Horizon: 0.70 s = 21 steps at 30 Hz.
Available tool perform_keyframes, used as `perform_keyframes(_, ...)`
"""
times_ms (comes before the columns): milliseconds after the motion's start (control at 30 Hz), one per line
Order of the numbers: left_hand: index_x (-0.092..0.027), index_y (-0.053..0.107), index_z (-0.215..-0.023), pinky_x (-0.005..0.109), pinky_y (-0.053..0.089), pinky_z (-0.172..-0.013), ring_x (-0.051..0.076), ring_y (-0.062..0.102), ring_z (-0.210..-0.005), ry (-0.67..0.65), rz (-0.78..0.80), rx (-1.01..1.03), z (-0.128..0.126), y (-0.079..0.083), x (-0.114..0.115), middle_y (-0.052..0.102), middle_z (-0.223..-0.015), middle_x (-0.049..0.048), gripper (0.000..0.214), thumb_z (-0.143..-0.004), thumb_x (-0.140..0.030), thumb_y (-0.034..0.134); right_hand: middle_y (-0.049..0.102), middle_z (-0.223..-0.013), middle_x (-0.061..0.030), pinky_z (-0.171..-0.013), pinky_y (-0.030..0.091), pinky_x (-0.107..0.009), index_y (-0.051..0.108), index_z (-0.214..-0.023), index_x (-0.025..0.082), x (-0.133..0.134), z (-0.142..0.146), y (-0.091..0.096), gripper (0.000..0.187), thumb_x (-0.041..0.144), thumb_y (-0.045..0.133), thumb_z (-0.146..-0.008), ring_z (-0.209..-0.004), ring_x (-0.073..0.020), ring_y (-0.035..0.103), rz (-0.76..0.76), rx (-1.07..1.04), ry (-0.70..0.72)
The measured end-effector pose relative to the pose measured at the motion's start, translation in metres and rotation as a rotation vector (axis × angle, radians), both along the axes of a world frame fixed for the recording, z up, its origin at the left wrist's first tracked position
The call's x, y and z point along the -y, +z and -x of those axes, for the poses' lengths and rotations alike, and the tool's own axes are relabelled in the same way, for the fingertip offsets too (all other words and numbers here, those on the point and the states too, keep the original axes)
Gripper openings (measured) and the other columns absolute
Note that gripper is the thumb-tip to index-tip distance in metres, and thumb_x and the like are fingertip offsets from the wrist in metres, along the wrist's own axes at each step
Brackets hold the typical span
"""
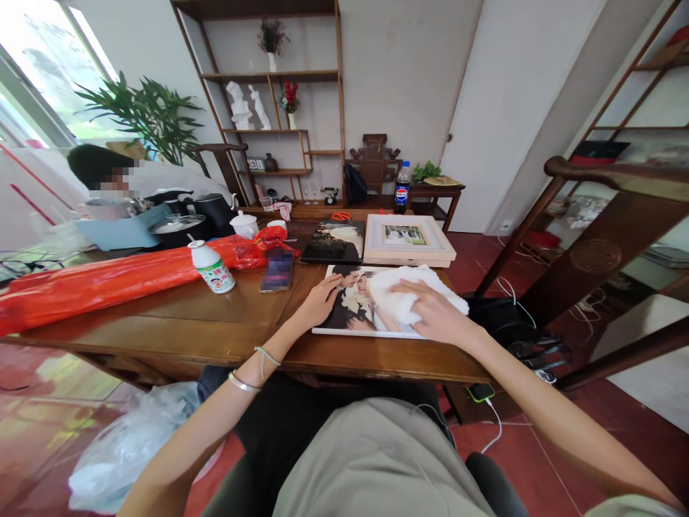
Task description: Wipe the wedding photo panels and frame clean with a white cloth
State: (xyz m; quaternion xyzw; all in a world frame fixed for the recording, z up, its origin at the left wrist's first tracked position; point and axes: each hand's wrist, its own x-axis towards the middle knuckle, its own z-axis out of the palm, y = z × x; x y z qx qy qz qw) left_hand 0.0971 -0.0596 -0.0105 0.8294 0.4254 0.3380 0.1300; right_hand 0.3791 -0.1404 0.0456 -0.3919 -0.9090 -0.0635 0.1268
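Observation:
A photo album or panel (352, 319) with a picture of a couple lies at the table's near edge. My left hand (321, 298) rests flat on its left side, fingers stretched out over the picture. With my right hand (433, 312) I hold a fluffy white cloth (392, 294) pressed on the right part of the picture. The cloth hides that part and reaches past the right edge. Just behind lie a dark photo panel (334, 243) on the left and a white framed photo (406, 240) on the right, the frame lying on a shallow box.
On the wooden table (252, 323) are a white bottle (212, 267), a phone (277, 271), a long red plastic-wrapped bundle (108, 283) and a white lidded cup (244, 225). A cola bottle (402, 188) stands behind the frame. A wooden chair (581, 244) is at right; another person leans at left.

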Motion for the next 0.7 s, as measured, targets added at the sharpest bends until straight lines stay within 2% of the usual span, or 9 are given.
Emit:
perform_keyframes(133, -0.010, 0.055, -0.117, 0.039, 0.031, -0.107, 0.022, 0.044, -0.125, -0.006, -0.007, -0.004, 0.000, -0.001, -0.001, 0.051, -0.130, 0.0133, 0.038, -0.088, -0.023, 0.034, 0.054, -0.126, -0.0130, -0.098, 0.036, -0.046, 0.070, -0.081, 0.014, -0.028, -0.003, -0.002, 0.020, 0.019, 0.054, -0.070, -0.122, -0.0318, 0.042, -0.055, 0.024, -0.195)
perform_keyframes(233, -0.008, 0.055, -0.118, 0.038, 0.031, -0.107, 0.022, 0.044, -0.124, -0.005, -0.004, -0.003, 0.000, -0.001, -0.001, 0.051, -0.130, 0.0144, 0.040, -0.088, -0.023, 0.034, 0.060, -0.117, -0.0173, -0.093, 0.040, -0.044, 0.071, -0.082, 0.012, -0.032, 0.007, -0.004, 0.024, 0.029, 0.054, -0.076, -0.115, -0.0328, 0.049, -0.118, 0.036, -0.250)
perform_keyframes(333, -0.010, 0.055, -0.118, 0.038, 0.031, -0.107, 0.021, 0.045, -0.123, 0.004, -0.003, 0.004, 0.000, -0.001, 0.000, 0.052, -0.130, 0.0133, 0.039, -0.088, -0.023, 0.034, 0.056, -0.124, -0.0162, -0.094, 0.039, -0.043, 0.071, -0.080, 0.011, -0.018, 0.017, -0.007, 0.021, 0.023, 0.055, -0.074, -0.113, -0.0315, 0.051, -0.137, 0.044, -0.134)
perform_keyframes(400, -0.012, 0.056, -0.117, 0.039, 0.032, -0.107, 0.021, 0.046, -0.123, 0.006, -0.007, 0.008, 0.000, -0.001, 0.000, 0.053, -0.129, 0.0124, 0.038, -0.088, -0.024, 0.034, 0.052, -0.129, -0.0144, -0.099, 0.036, -0.043, 0.072, -0.077, 0.012, -0.003, 0.022, -0.010, 0.018, 0.018, 0.056, -0.069, -0.116, -0.0307, 0.048, -0.118, 0.053, 0.001)
perform_keyframes(500, -0.012, 0.056, -0.117, 0.040, 0.032, -0.107, 0.021, 0.046, -0.123, -0.006, -0.013, 0.009, -0.001, -0.001, -0.001, 0.053, -0.129, 0.0123, 0.037, -0.088, -0.023, 0.034, 0.046, -0.134, -0.0135, -0.104, 0.029, -0.045, 0.072, -0.082, 0.012, 0.019, 0.028, -0.015, 0.023, 0.015, 0.057, -0.064, -0.121, -0.0310, 0.043, -0.102, 0.049, 0.155)
perform_keyframes(600, -0.010, 0.055, -0.116, 0.040, 0.032, -0.107, 0.022, 0.046, -0.123, -0.011, -0.018, 0.008, 0.000, -0.001, -0.001, 0.053, -0.129, 0.0130, 0.038, -0.088, -0.023, 0.034, 0.048, -0.132, -0.0133, -0.103, 0.031, -0.042, 0.071, -0.081, 0.013, 0.025, 0.030, -0.015, 0.021, 0.015, 0.058, -0.065, -0.118, -0.0296, 0.046, -0.112, 0.001, 0.153)
perform_keyframes(700, -0.011, 0.055, -0.117, 0.040, 0.032, -0.107, 0.022, 0.046, -0.123, -0.007, -0.016, 0.001, 0.000, -0.001, -0.001, 0.053, -0.129, 0.0129, 0.038, -0.089, -0.024, 0.034, 0.054, -0.126, -0.0143, -0.100, 0.033, -0.041, 0.070, -0.076, 0.014, 0.009, 0.022, -0.011, 0.014, 0.017, 0.057, -0.070, -0.113, -0.0278, 0.050, -0.112, -0.037, 0.018)
